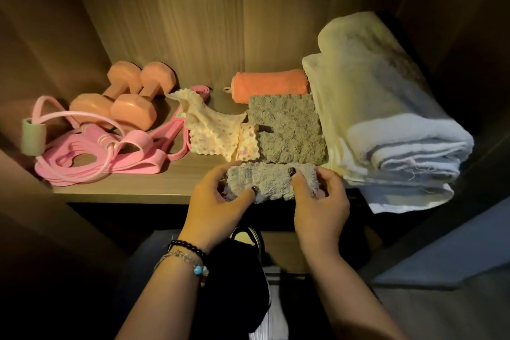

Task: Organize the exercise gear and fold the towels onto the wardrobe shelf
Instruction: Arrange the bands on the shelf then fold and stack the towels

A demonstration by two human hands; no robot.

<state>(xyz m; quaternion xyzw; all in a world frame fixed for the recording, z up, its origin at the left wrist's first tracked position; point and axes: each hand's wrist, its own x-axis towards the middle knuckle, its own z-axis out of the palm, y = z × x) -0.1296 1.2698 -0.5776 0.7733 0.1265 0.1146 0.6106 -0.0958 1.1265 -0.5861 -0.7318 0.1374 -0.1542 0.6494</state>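
Observation:
A small grey fluffy towel (271,178), rolled or folded into a short bundle, sits at the front edge of the wooden wardrobe shelf (132,188). My left hand (218,201) grips its left end and my right hand (320,199) grips its right end, thumbs on top. Behind it lie two folded grey-green towels (287,130), a rolled orange towel (271,85) and a loose cream dotted cloth (212,130). A big folded white towel (386,119) fills the right side. Two orange dumbbells (124,96) and a pink jump rope with resistance bands (91,152) lie at the left.
The wardrobe's wooden side walls (41,36) close in the shelf left and right, and the back panel stands behind. The big white towel overhangs the shelf's front edge. Below the shelf I see dark clothing and a shoe (245,237).

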